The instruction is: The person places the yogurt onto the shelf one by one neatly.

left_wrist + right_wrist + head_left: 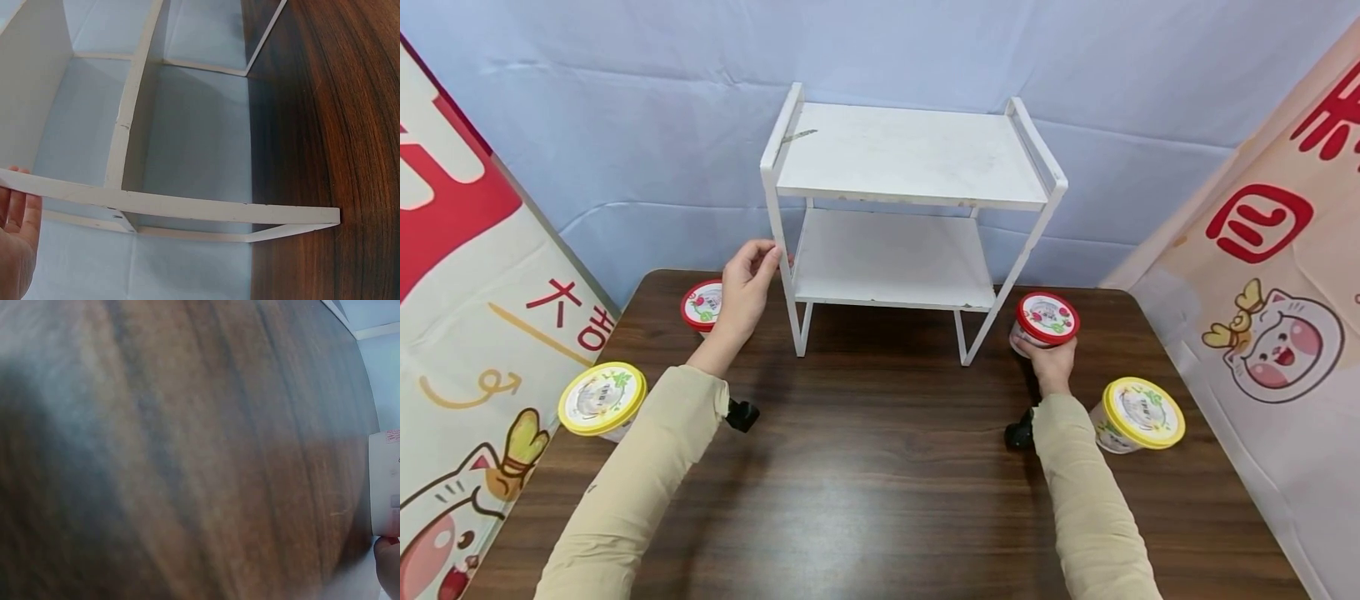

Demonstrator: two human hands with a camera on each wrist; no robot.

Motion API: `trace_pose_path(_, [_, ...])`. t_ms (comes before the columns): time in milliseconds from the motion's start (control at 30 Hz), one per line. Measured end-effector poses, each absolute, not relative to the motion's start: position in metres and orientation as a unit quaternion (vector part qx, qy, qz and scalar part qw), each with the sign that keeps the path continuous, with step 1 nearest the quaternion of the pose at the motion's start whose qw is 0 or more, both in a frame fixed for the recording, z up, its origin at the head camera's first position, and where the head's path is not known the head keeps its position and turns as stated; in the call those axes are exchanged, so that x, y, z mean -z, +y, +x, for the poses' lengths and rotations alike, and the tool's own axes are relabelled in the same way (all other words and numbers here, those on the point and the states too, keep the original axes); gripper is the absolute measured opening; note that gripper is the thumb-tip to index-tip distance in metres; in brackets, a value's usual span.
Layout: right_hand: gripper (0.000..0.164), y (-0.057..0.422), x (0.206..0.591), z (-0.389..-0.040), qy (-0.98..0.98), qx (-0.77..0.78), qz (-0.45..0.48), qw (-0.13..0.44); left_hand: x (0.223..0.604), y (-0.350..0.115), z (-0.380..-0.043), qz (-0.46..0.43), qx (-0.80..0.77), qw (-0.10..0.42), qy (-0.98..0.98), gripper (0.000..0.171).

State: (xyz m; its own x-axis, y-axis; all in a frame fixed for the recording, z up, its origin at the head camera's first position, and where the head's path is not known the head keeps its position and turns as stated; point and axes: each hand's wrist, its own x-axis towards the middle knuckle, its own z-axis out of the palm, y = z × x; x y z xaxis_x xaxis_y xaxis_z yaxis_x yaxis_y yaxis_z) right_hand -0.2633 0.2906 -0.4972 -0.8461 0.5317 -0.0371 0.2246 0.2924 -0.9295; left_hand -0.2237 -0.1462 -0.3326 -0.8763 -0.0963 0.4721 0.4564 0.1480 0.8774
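Head view: right grip (1051,363) clamped round the red-lidded tub (1047,320), probably light, smooth, slightly squeezable, best held by its side; left grip (747,287) pinching the white rack (898,257), likely stiff, at its nearest post (775,215).

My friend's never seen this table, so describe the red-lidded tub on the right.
Find the white two-tier shelf on the brown table. Just right of it is a round red-lidded tub. Unlike its yellow-lidded neighbour or the red-lidded twin left of the shelf, it is in the right grip.
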Motion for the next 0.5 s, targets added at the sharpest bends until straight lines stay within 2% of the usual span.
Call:
trace_pose_path(300, [0.103,0.298,0.507,-0.270,-0.789,-0.541,-0.244,0.162,0.333,-0.146,-0.225,-0.127,0.638,0.221,-0.727,0.020])
trace_pose_path(500, [0.098,0.295,0.494,-0.265,-0.802,-0.522,-0.252,0.146,0.333,-0.146,-0.225,-0.126,0.636,0.221,-0.729,0.020])
